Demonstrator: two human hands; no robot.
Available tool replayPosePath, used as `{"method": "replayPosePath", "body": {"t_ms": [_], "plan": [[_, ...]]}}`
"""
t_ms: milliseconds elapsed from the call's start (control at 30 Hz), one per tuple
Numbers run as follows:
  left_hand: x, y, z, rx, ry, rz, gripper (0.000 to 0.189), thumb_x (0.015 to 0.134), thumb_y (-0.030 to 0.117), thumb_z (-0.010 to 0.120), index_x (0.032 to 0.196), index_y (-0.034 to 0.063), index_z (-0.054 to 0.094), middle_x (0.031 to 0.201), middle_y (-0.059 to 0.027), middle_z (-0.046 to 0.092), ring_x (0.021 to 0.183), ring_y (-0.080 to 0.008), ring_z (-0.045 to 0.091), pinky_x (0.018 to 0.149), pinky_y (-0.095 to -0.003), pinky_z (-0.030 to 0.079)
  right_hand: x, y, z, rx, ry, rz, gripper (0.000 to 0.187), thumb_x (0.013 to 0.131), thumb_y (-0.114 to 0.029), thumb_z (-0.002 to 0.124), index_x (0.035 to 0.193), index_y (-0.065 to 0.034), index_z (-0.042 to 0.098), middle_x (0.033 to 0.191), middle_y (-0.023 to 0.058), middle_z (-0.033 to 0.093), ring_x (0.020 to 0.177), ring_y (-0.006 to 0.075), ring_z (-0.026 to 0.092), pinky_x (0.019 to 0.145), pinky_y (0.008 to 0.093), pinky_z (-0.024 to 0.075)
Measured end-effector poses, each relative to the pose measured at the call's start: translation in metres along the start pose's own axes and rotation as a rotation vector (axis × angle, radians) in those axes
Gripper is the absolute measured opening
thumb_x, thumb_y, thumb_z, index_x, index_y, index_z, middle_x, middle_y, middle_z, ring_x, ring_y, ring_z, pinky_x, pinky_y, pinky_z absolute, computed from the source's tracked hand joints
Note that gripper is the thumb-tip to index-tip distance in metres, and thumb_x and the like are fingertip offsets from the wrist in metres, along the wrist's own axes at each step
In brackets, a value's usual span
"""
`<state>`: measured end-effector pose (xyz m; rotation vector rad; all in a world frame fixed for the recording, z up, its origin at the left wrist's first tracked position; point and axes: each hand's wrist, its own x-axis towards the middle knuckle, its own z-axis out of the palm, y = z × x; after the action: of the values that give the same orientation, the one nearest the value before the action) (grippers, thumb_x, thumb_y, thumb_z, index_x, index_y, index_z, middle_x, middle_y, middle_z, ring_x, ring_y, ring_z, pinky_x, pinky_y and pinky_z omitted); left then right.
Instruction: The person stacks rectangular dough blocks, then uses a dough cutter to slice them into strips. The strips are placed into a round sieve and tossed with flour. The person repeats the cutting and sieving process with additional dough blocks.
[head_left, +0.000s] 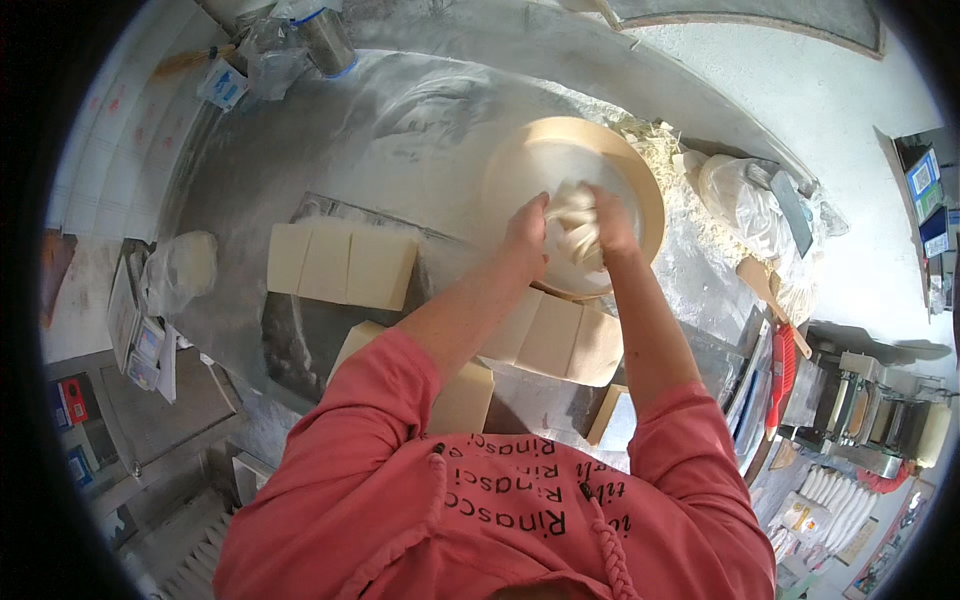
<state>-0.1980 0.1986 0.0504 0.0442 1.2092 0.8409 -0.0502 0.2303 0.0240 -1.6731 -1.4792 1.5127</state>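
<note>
Between my left hand (529, 232) and my right hand (613, 221) is a pale bundle of fresh noodles (577, 229), blurred by motion. My hands cup it from its two sides; some fingers are hidden behind it. Beneath them is a round sieve (649, 202) with a light wooden rim and a whitish mesh. Flour dust hangs over the sieve's left side. Just below it, partly behind my forearms, stand pale cut blocks of stacked dough sheets (551, 330). Another row of such blocks (341, 262) stands to the left.
Flour coats the grey worktop (315, 150). Loose noodle scraps (652, 146) lie right of the sieve, near a plastic bag (742, 199). A red-handled brush (782, 367) and a wooden scraper (761, 281) lie at the right edge. Farther right is a roller machine (862, 412).
</note>
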Motion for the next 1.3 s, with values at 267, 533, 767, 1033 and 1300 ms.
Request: {"method": "replayPosePath", "body": {"t_ms": [267, 533, 767, 1033, 1300], "plan": [[-0.005, 0.007, 0.003, 0.126, 0.112, 0.017, 0.045, 0.088, 0.038, 0.055, 0.126, 0.0131, 0.05, 0.122, -0.0088, 0.055, 0.112, -0.03, 0.052, 0.093, -0.0471, 0.04, 0.013, 0.017, -0.013, 0.439, -0.088, 0.112, 0.032, 0.091, -0.028, 0.049, 0.111, -0.0078, 0.064, 0.105, 0.0104, 0.068, 0.091, 0.0242, 0.066, 0.078, 0.037, 0.0528], [0.02, 0.033, -0.054, 1.295, 0.724, 1.55, 0.047, 0.079, 0.024, 0.066, 0.118, 0.001, 0.054, 0.104, -0.0217, 0.059, 0.099, -0.0308, 0.056, 0.087, -0.0428, 0.045, -0.002, 0.018, 0.006, -0.521, 0.084, 0.014, 0.039, 0.092, -0.024, 0.05, 0.128, -0.0103, 0.053, 0.128, 0.0197, 0.054, 0.107, 0.0343, 0.058, 0.093, 0.0431, 0.0461], [0.047, 0.055, -0.1, 0.967, 0.017, 0.32, 0.03, 0.076, 0.016, 0.059, 0.097, -0.0062, 0.058, 0.071, -0.0092, 0.059, 0.052, -0.0136, 0.049, 0.045, -0.0273, 0.037, -0.071, 0.028, -0.034, -0.812, 0.913, -0.445, 0.057, 0.086, -0.024, 0.063, 0.136, -0.0051, 0.044, 0.139, 0.0227, 0.042, 0.125, 0.0411, 0.04, 0.105, 0.0493, 0.0327], [-0.038, 0.068, -0.061, 0.641, -0.388, 0.328, 0.031, 0.087, 0.023, 0.056, 0.11, 0.0016, 0.057, 0.093, -0.0099, 0.064, 0.074, -0.0152, 0.058, 0.062, -0.0297, 0.044, -0.115, 0.04, -0.072, 0.709, 0.562, -0.133, 0.061, 0.084, -0.03, 0.065, 0.133, -0.0116, 0.035, 0.111, 0.0143, 0.049, 0.089, 0.0304, 0.059, 0.066, 0.0465, 0.056], [-0.078, 0.111, -0.082, -0.178, -0.069, 0.605, 0.072, 0.093, 0.053, 0.046, 0.145, 0.0054, 0.032, 0.145, -0.0145, 0.04, 0.134, -0.0248, 0.037, 0.11, -0.0392, 0.027, -0.141, 0.006, -0.066, 0.895, 0.645, -0.08, 0.036, 0.088, -0.026, 0.054, 0.116, -0.0037, 0.054, 0.104, 0.0145, 0.061, 0.079, 0.0263, 0.064, 0.064, 0.0471, 0.0579]]}}
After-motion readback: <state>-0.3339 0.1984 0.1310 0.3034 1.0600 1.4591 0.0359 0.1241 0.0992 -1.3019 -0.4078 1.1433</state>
